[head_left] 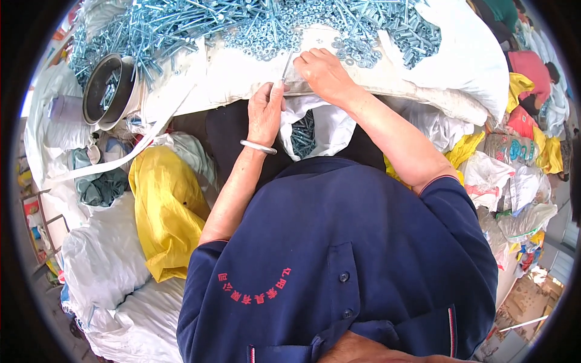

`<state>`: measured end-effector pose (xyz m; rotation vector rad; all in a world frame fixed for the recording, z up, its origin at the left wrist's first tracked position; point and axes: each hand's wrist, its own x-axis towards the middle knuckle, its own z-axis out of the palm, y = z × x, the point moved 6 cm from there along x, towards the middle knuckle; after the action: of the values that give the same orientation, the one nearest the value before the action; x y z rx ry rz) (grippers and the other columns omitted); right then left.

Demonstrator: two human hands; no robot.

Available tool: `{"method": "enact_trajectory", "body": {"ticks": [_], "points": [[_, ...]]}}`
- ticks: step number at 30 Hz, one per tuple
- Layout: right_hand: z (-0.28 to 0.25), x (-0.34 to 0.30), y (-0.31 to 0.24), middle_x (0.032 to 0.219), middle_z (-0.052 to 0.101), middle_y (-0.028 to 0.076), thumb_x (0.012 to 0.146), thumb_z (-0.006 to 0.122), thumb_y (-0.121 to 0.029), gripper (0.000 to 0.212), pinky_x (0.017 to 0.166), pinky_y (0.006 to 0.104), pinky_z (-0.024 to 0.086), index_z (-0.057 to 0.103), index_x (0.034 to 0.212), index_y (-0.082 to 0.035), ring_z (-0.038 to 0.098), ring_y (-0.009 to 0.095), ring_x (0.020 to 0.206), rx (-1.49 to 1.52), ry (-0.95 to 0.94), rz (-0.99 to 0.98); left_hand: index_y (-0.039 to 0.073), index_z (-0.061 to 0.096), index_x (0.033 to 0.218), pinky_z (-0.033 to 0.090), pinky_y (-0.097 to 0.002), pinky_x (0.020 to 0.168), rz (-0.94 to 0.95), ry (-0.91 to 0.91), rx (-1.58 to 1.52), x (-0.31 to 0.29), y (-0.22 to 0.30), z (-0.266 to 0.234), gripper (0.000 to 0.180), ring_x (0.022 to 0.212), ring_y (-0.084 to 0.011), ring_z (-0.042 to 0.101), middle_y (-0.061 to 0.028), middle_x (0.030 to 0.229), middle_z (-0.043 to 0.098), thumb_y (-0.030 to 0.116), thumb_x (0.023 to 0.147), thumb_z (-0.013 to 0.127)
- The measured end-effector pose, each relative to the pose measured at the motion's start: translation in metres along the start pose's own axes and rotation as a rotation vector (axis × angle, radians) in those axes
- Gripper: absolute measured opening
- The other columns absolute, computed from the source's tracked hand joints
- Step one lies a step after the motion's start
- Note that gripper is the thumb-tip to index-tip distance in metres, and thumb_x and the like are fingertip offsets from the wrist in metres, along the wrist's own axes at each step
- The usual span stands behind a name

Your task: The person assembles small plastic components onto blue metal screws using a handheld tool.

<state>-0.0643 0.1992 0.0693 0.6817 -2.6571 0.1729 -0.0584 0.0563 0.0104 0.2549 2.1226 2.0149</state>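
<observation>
My left hand (pixel 264 114) is closed on the lower end of a slim metal bolt (pixel 287 65), which points up and away from me. Just right of the bolt's upper end, my right hand (pixel 324 74) has its fingers curled together; what they pinch, if anything, is hidden. Both hands are over the near edge of a white cloth-covered work surface (pixel 224 81). Beyond them lie heaps of long bolts (pixel 175 27), nuts and washers (pixel 260 45), flat washers (pixel 358 53) and short metal sleeves (pixel 417 39). Below my hands, an open white bag (pixel 339 127) contains several bolts (pixel 304 136).
A dark round pan (pixel 91 97) with some hardware in it stands at the left edge. Yellow sacks (pixel 166 212) and white sacks (pixel 103 260) crowd my left side. Plastic bags (pixel 487 175) are piled at right. Another person in a red top (pixel 529 72) is at the far right.
</observation>
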Motion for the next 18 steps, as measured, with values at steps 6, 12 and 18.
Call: {"method": "enact_trajectory", "body": {"ticks": [6, 12, 18], "points": [[0.009, 0.011, -0.008, 0.089, 0.061, 0.014, 0.077, 0.057, -0.004, 0.014, 0.075, 0.0372, 0.053, 0.058, 0.090, 0.000, 0.062, 0.029, 0.088, -0.090, -0.111, 0.001, 0.001, 0.065, 0.093, 0.029, -0.0208, 0.049, -0.031, -0.004, -0.028, -0.003, 0.001, -0.001, 0.033, 0.055, -0.0034, 0.036, 0.0043, 0.062, 0.046, 0.030, 0.101, 0.052], [0.008, 0.010, 0.002, 0.087, 0.064, 0.018, 0.080, 0.057, -0.006, 0.015, 0.073, 0.0380, 0.055, 0.056, 0.091, 0.004, 0.065, 0.031, 0.086, -0.075, -0.102, 0.006, 0.001, 0.065, 0.091, 0.028, -0.0201, 0.047, -0.036, 0.016, -0.039, -0.006, -0.005, -0.008, 0.034, 0.054, -0.0030, 0.036, 0.0043, 0.062, 0.046, 0.030, 0.101, 0.051], [-0.001, -0.001, 0.037, 0.091, 0.068, 0.018, 0.086, 0.056, -0.002, 0.019, 0.068, 0.0329, 0.054, 0.057, 0.104, 0.004, 0.068, 0.024, 0.080, 0.471, 0.037, 0.361, 0.000, 0.066, 0.092, 0.028, -0.0210, 0.049, -0.051, -0.030, 0.008, -0.007, -0.001, -0.004, 0.034, 0.055, -0.0030, 0.036, 0.0046, 0.061, 0.046, 0.029, 0.100, 0.052]]}}
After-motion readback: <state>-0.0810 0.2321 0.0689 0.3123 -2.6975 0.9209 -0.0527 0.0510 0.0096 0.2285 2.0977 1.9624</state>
